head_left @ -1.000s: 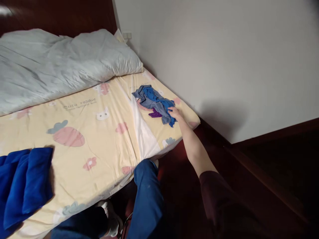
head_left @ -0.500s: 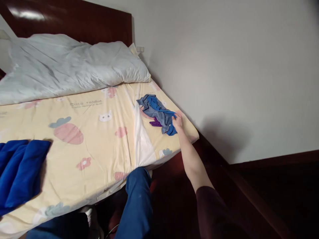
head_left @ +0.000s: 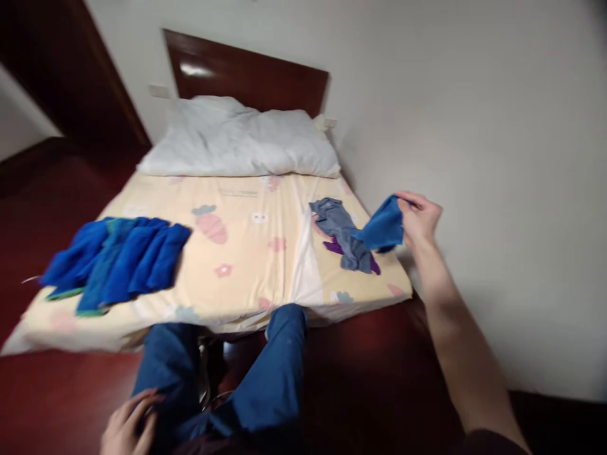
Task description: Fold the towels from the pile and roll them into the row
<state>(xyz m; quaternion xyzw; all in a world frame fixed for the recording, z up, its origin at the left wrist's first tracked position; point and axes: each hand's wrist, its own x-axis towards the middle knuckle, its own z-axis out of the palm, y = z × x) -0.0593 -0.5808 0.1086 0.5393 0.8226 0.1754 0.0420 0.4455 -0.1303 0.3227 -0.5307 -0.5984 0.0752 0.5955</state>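
My right hand is closed on a blue cloth, raised above the bed's right side. The cloth's lower end hangs against a crumpled grey-blue garment lying on the sheet. Part of a purple cloth shows from beneath that garment. My left hand is at the bottom left by my thigh, its fingers bent and somewhat apart, holding nothing that I can see. On the left of the bed lies a folded bright blue cloth with green edging.
A bed with a yellow patterned sheet fills the middle. The white quilt is bunched against the dark wooden headboard. A grey wall runs along the right, and my knees are at the bed's near edge.
My right hand has lifted the blue cloth up and right, away from the grey-blue garment. The view has swung left and widened, and my left hand has come into view.
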